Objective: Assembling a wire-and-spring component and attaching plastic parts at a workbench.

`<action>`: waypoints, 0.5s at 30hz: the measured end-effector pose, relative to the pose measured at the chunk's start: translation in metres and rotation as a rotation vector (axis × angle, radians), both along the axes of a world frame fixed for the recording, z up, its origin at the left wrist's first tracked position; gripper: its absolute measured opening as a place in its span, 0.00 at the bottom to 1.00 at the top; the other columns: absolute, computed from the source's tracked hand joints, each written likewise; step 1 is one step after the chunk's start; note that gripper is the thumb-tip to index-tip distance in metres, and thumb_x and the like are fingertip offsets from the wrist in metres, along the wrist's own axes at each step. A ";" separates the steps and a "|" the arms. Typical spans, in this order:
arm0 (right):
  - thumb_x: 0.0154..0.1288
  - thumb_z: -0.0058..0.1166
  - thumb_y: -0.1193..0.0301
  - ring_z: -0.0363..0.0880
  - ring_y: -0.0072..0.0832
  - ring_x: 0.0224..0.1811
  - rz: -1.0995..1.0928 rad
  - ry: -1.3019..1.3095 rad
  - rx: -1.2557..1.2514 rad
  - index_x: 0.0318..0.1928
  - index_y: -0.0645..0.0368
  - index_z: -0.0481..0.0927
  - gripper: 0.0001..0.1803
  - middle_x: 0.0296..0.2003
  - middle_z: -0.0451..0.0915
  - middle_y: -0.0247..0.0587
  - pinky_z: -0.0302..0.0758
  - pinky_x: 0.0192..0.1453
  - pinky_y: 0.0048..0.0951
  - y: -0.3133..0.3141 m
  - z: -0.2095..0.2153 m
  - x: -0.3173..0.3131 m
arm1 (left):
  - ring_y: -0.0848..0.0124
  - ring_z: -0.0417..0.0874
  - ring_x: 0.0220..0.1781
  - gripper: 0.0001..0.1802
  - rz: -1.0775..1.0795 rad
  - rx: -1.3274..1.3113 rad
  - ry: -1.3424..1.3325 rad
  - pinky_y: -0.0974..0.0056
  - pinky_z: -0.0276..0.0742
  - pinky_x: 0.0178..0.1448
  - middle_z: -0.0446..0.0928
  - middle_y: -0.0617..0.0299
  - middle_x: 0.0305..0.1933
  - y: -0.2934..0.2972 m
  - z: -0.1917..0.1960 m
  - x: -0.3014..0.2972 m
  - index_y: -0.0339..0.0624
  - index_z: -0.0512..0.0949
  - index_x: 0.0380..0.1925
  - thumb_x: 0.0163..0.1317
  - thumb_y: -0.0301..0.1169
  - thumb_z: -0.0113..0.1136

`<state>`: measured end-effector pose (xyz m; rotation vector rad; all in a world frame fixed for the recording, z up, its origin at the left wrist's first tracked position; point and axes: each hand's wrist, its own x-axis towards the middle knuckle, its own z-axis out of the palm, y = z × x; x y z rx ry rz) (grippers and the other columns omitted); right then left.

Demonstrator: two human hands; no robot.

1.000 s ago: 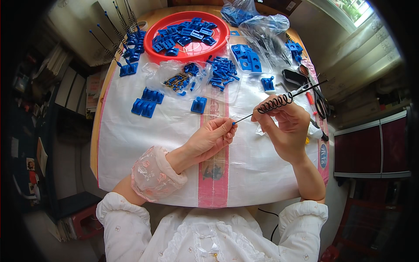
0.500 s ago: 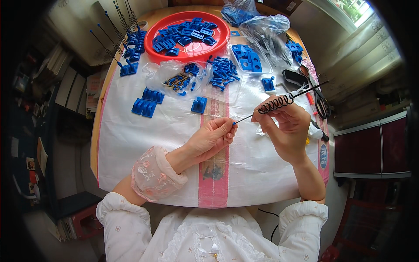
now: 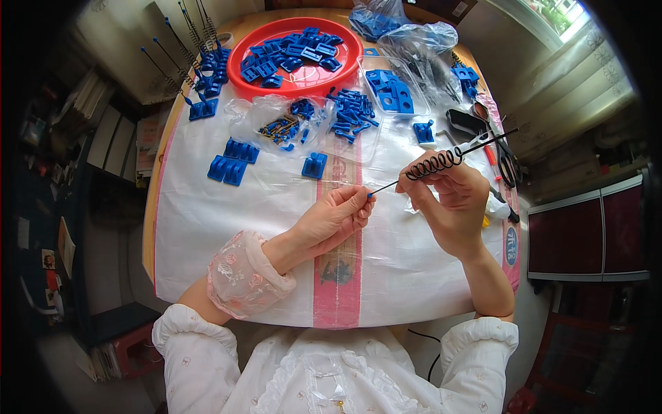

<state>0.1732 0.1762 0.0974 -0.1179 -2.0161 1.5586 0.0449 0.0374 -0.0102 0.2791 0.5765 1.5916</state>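
Between thumb and fingers, my left hand pinches a small blue tip at the lower end of a thin black rod. My right hand grips the rod farther up, where a black coil spring surrounds it. The rod slants up to the right and sticks out beyond the spring. Part of it is hidden by my right fingers. On the sheet beyond my left hand lies a blue plastic base, apart from both hands.
A red tray of blue parts stands at the back, beside a clear box. Small blue levers lie nearer. Blue bases with upright spring rods line the left edge. Black scissors lie at right.
The rod and spring shift very slightly in my right fingers. Both hands otherwise stay where they were.
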 end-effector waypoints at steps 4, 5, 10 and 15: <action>0.58 0.58 0.87 0.83 0.18 0.36 -0.019 -0.007 0.011 0.38 0.66 0.82 0.08 0.32 0.85 0.36 0.76 0.42 0.18 0.000 0.000 0.000 | 0.83 0.71 0.33 0.11 0.000 -0.001 -0.003 0.75 0.68 0.42 0.73 0.71 0.33 0.000 0.001 0.000 0.43 0.77 0.40 0.71 0.39 0.55; 0.58 0.58 0.87 0.83 0.18 0.36 -0.018 -0.001 0.016 0.38 0.66 0.82 0.08 0.32 0.85 0.37 0.76 0.42 0.18 0.001 -0.001 0.000 | 0.83 0.71 0.33 0.11 0.002 -0.006 -0.005 0.75 0.68 0.42 0.73 0.71 0.33 0.000 0.001 0.000 0.43 0.77 0.39 0.71 0.39 0.55; 0.58 0.58 0.87 0.83 0.18 0.35 -0.019 0.019 0.004 0.38 0.66 0.82 0.08 0.31 0.85 0.37 0.76 0.41 0.18 0.000 -0.001 -0.001 | 0.83 0.71 0.33 0.11 -0.004 0.005 -0.007 0.75 0.68 0.41 0.73 0.71 0.32 0.000 0.000 0.000 0.43 0.77 0.39 0.71 0.39 0.55; 0.58 0.58 0.87 0.83 0.18 0.35 -0.004 0.004 0.022 0.37 0.66 0.82 0.08 0.31 0.85 0.37 0.75 0.41 0.18 0.001 0.000 0.000 | 0.83 0.71 0.33 0.11 -0.004 0.003 -0.008 0.75 0.68 0.41 0.73 0.71 0.33 -0.001 0.001 0.000 0.43 0.77 0.39 0.71 0.39 0.55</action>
